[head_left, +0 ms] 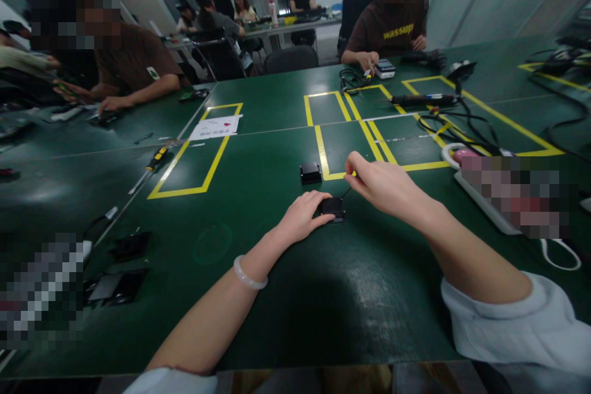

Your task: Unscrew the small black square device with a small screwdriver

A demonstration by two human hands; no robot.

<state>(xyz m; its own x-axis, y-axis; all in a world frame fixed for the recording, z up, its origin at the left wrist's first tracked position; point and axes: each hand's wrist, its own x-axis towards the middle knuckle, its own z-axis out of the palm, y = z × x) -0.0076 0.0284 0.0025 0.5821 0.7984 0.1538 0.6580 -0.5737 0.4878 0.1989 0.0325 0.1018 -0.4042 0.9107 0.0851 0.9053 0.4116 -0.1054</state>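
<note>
black block (333, 209): one, lying on the green desk (268, 332) before me, clasped between the thumb and fingers of my left hand (302, 214). thin dark tool (346, 192): one, pinched in the fingertips of my right hand (378, 188), slanting down to the block's far right edge; whether it touches, i cannot tell. second black block (311, 173): one, just beyond the first. yellow tape outlines (216, 161): several, stuck to the desk. white sheet (216, 128): one, bearing a line of marks and a red spot, too small to read. screwdriver (158, 158): one, yellow and black, to the left. brown shirt (398, 24): on a co-worker opposite, lettered "wassup" in yellow.
</note>
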